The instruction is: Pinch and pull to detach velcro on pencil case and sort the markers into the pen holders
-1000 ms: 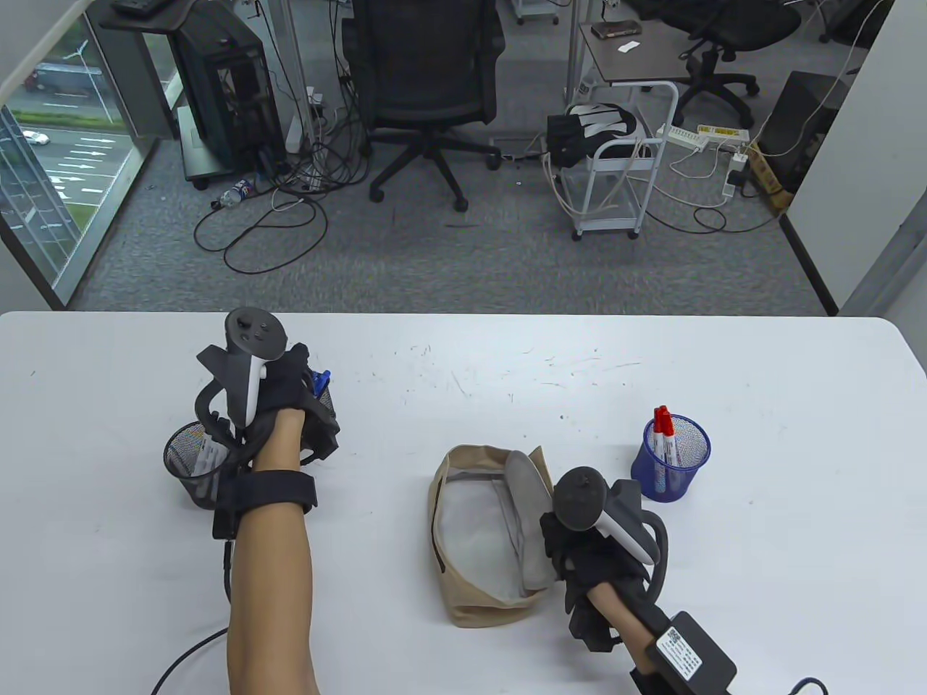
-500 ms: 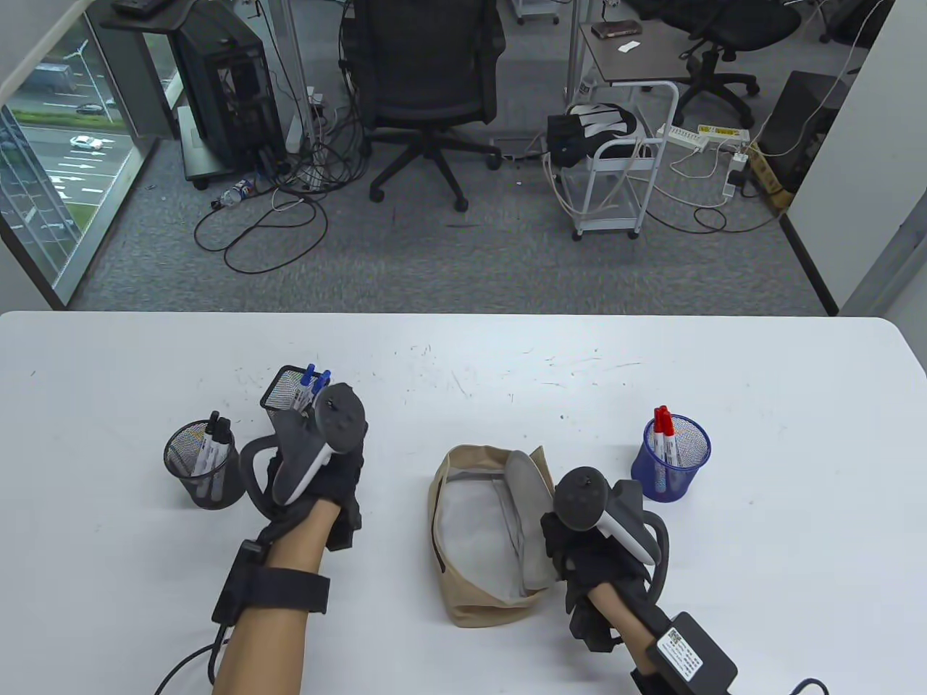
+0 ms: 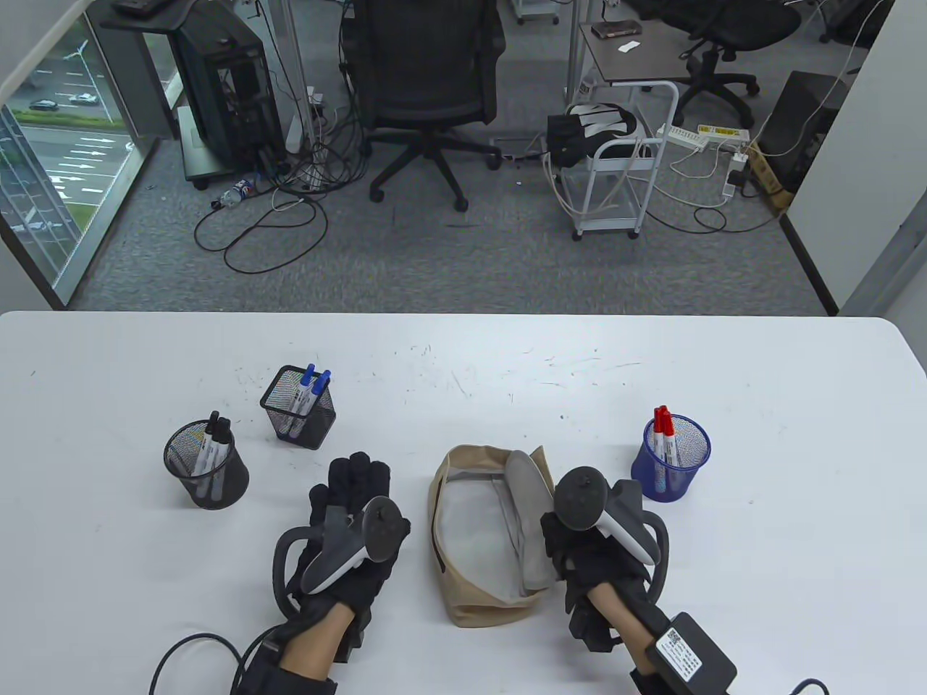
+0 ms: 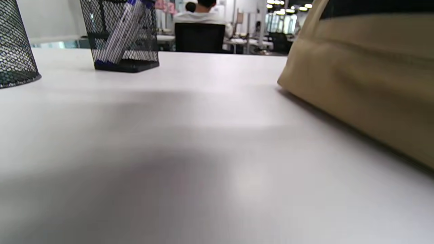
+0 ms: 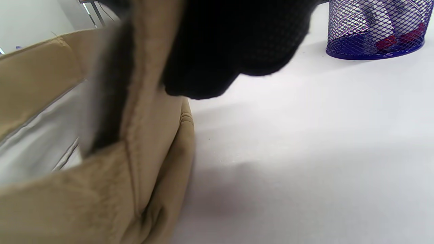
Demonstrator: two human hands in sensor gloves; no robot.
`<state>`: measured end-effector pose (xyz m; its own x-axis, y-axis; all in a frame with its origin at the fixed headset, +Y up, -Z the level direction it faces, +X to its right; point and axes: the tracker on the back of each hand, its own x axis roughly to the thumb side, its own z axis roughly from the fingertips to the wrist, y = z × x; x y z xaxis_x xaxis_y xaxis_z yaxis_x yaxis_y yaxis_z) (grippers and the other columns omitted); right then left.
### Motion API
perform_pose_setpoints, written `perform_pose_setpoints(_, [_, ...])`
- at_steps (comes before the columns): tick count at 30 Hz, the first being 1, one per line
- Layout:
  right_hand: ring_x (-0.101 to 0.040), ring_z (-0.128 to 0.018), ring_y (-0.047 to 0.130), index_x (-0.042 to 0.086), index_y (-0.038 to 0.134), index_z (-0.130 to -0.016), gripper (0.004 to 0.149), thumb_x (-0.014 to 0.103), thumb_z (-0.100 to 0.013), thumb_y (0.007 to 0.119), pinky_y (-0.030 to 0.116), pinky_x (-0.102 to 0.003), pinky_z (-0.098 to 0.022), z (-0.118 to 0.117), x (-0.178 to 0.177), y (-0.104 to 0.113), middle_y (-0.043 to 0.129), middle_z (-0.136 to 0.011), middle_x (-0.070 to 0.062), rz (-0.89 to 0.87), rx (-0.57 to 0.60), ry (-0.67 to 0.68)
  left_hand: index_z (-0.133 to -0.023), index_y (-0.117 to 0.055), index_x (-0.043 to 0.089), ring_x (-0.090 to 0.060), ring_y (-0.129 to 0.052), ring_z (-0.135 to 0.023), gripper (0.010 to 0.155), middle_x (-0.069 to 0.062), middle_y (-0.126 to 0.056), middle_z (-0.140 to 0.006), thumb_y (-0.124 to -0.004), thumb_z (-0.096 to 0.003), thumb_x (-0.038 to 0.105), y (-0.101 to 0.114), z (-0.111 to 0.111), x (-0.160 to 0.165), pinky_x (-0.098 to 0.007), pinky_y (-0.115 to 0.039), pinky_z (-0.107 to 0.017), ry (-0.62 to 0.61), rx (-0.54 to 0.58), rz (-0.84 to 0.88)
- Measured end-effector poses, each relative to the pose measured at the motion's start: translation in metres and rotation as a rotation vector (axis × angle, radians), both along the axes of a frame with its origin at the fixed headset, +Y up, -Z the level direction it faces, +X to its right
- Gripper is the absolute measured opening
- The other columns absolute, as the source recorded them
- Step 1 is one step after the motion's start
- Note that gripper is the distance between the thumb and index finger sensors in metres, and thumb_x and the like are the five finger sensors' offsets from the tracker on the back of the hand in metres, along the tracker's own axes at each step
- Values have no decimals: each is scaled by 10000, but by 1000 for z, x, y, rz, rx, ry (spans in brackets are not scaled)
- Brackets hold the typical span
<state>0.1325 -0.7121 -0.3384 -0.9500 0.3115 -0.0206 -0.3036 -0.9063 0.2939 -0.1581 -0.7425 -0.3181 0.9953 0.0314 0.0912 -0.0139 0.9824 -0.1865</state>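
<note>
The beige pencil case (image 3: 463, 601) lies open at the table's front centre, its flap (image 3: 527, 499) folded to the right; only grey lining shows inside. My right hand (image 3: 559, 541) grips the case's right rim; in the right wrist view a black gloved finger (image 5: 230, 44) curls over the beige edge (image 5: 142, 112). To the left of the case my left hand (image 3: 342, 483) lies flat on the table, fingers straight, holding nothing. Blue markers (image 3: 308, 387) stand in the square black mesh holder (image 3: 298, 420), black markers in the round black holder (image 3: 206, 470), red markers in the blue holder (image 3: 676, 460).
The white table (image 3: 463, 362) ends in a far edge just behind the holders. A cable (image 3: 181, 655) trails from my left wrist at the front. The left wrist view shows the square holder (image 4: 122, 34) and the case's side (image 4: 366, 78) close by.
My left hand has drawn back from the square holder toward the front and now lies flat beside the case. The right hand and case have not moved.
</note>
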Motion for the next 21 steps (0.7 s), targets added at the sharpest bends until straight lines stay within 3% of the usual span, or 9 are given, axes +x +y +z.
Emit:
perform_pose_setpoints(7, [-172, -239, 1052, -51, 690, -960, 587, 294, -506, 829, 886, -293, -173, 0, 0, 0, 1017, -691, -150, -2, -6, -7, -1195, -100, 206, -364, -35, -1093, 849, -85, -35, -1245, -436, -504, 567, -17, 4, -2, -554, -174, -765, 22, -50, 11])
perform_pose_setpoints(13, [-220, -335, 1061, -30, 652, -998, 680, 403, -503, 822, 891, -327, -232, 2, 5, 7, 978, -769, -183, -25, -23, -24, -1197, -125, 198, -373, -58, -1093, 847, -92, -59, -1247, -451, -506, 561, -19, 5, -3, -560, -198, -765, 27, -27, -4])
perform_pose_setpoints(17, [-292, -500, 1051, -9, 597, -1037, 731, 443, -503, 806, 888, -396, -332, 10, 8, 21, 908, -872, -218, -27, 28, -34, -1193, -121, 187, -382, -59, -1088, 850, -100, -57, -1242, -459, -507, 556, -20, 8, -4, -565, -203, -761, 27, -17, 5])
perform_pose_setpoints(21, [-382, -730, 957, 43, 525, -1085, 695, 439, -538, 690, 827, -510, -473, 21, 15, 36, 784, -1008, -229, -83, 104, -35, -1196, -139, 178, -390, -75, -1085, 849, -109, -76, -1243, -461, -506, 553, -20, 12, -7, -569, -215, -758, 32, -29, 12])
